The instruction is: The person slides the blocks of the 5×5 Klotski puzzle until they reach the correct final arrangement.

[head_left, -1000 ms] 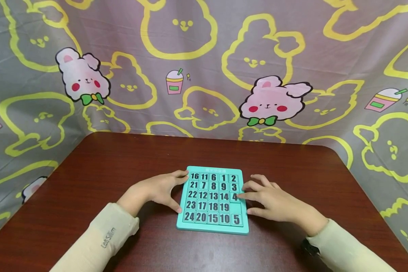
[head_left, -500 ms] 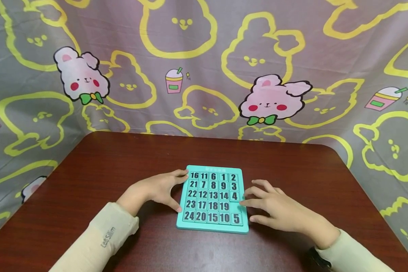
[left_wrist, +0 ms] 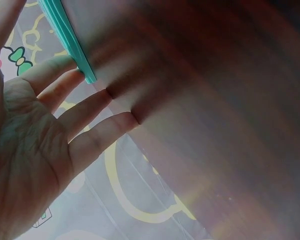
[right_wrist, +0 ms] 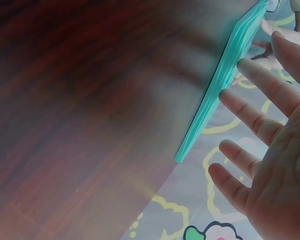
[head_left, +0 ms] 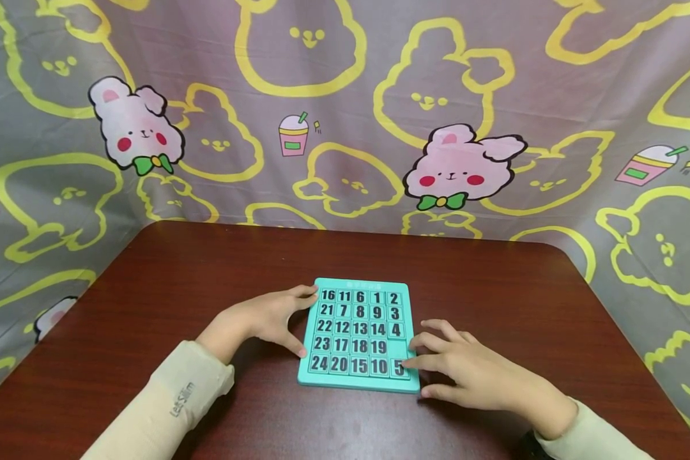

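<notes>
A turquoise number slide puzzle (head_left: 356,384) lies flat on the table, its black-numbered tiles in five-wide rows. At the right end of the fourth row, beside 19, is a gap. My left hand (head_left: 259,319) steadies the puzzle's left side, thumb near the lower corner and forefinger near the upper one. Over on the right, my right hand (head_left: 477,370) has a fingertip on the 5 tile (head_left: 398,368), partly covering it, with the thumb by the lower right edge. Both wrist views show fairly straight fingers along the puzzle's side edge (left_wrist: 72,40).
The dark red-brown wooden table (head_left: 218,255) has rounded far corners. A grey curtain (head_left: 345,128) with yellow outlines and pink rabbits hangs behind it and along both sides.
My right hand has moved from the 4 tile off the puzzle's right edge, then down toward the viewer onto the 5 tile. The left hand stays in place.
</notes>
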Available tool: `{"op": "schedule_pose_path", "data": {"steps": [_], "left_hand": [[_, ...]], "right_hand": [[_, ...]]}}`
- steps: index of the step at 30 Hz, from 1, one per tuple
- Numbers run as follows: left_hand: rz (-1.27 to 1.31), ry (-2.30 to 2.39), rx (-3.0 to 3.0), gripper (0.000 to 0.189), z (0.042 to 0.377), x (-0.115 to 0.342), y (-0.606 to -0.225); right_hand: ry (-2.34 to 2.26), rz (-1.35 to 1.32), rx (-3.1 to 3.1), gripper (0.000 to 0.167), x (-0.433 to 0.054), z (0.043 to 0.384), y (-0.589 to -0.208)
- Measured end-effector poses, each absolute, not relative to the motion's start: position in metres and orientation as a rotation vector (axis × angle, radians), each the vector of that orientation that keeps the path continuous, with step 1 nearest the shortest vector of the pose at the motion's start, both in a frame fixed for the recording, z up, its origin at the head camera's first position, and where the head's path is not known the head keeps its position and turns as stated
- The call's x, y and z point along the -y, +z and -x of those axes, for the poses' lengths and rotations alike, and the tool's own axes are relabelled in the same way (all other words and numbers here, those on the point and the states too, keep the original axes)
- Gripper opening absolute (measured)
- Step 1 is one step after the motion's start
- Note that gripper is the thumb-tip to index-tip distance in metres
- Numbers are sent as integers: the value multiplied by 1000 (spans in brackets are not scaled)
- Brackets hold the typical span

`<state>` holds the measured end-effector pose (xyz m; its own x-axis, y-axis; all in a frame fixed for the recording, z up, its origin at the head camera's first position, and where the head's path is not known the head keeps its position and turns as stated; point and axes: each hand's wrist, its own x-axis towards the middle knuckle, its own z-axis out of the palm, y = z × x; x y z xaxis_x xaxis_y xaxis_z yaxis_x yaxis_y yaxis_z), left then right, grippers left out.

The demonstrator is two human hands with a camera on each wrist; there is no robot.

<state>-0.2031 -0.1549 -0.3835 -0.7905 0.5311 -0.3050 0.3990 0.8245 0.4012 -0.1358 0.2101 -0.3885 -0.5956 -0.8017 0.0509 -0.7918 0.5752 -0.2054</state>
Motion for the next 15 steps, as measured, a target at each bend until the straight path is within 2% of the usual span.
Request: {"op": "schedule_pose_path", "data": {"steps": [15], "left_hand": [[-705,458,-2602,108,203,155,-384]], "right_hand": [[-298,1368,-2773,38,-212,142,-393]]}}
